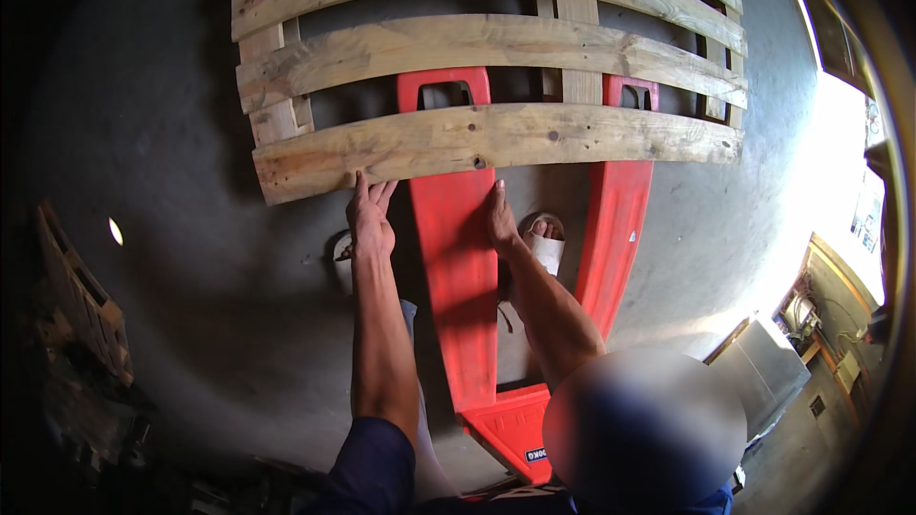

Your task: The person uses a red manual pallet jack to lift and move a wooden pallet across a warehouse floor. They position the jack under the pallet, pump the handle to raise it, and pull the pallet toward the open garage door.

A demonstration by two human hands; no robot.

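Note:
A slatted wooden pallet (496,138) spans the upper part of the view, across the two red forks (456,267) of a pallet jack. My left hand (370,219) is at the pallet's near board, left of the left fork. Its thumb rests against the board's edge, and the fingers reach beneath that edge with the palm turned up. Beside the right side of that fork, close to the same board, is my right hand (500,219). Its thumb points towards the board; the other fingers are mostly hidden, so its grip is unclear.
Feet in light sandals (546,253) stand on the grey concrete floor (191,257), on either side of the left fork. The jack's red body (506,424) lies at the lower middle. Another wooden pallet (91,296) is at far left. A grey box-like object (759,372) stands at lower right.

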